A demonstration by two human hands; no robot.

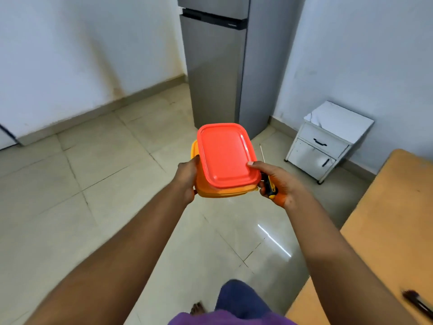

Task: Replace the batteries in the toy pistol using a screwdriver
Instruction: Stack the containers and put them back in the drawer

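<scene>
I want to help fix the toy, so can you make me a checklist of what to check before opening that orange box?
1. Box held firmly: ok. The left hand grips the side of the yellow-orange container.
2. Lid state: ok. The red-orange lid sits flat on top, closed.
3. Screwdriver ready: ok. The right hand holds the yellow-and-black screwdriver, shaft pointing away.
4. Right hand free to lift the lid: not ok. It holds the screwdriver while its thumb rests on the lid.
5. Surface nearby: ok. A wooden table stands to the right.
6. Toy pistol and batteries present: cannot tell. Neither is visible.
</scene>
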